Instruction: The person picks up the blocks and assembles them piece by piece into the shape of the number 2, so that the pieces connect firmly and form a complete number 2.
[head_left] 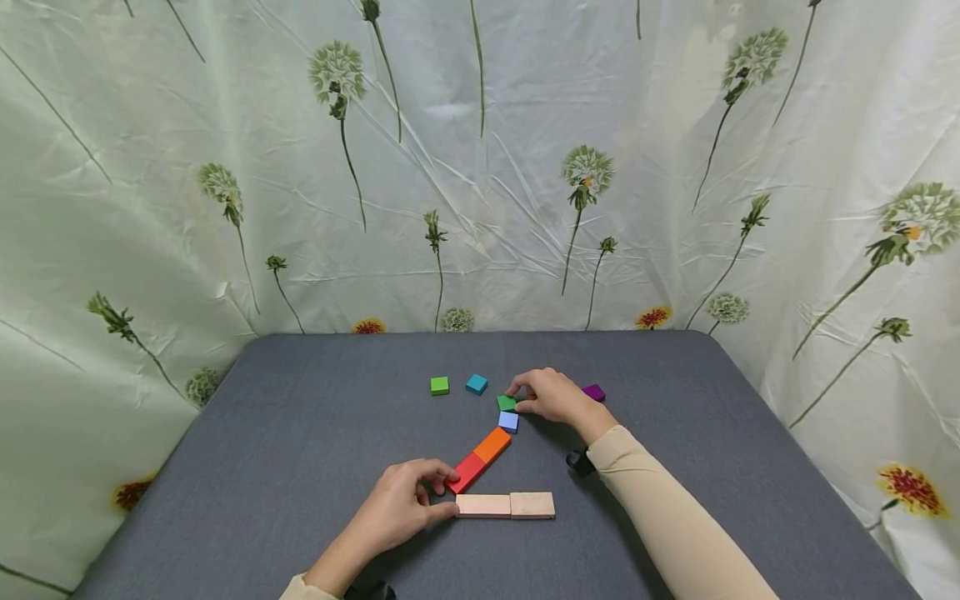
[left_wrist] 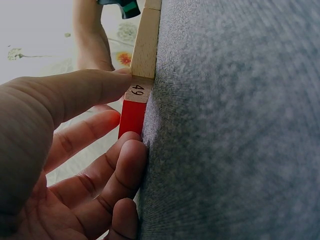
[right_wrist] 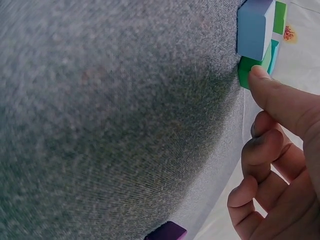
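My left hand [head_left: 399, 504] is at the corner where a red block [head_left: 467, 473] meets a pale wooden block [head_left: 483, 506]. Its thumb tip touches the wooden block's left end, beside a face marked 49 [left_wrist: 137, 90]. The other fingers, loosely bent, reach the red block's near end. My right hand [head_left: 553, 395] pinches a green block [head_left: 507, 403] between thumb and forefinger. That block stands against a light blue block [head_left: 508, 422]. An orange block [head_left: 492, 445] continues the slanted line from the red one up toward the light blue one.
A second pale wooden block [head_left: 532, 505] extends the bottom row rightward. Farther back lie a lime green block [head_left: 439, 386] and a teal block [head_left: 476, 384]. A purple block [head_left: 594, 392] sits beyond the right wrist. The grey table [head_left: 300, 417] ends at a flowered curtain [head_left: 510, 192].
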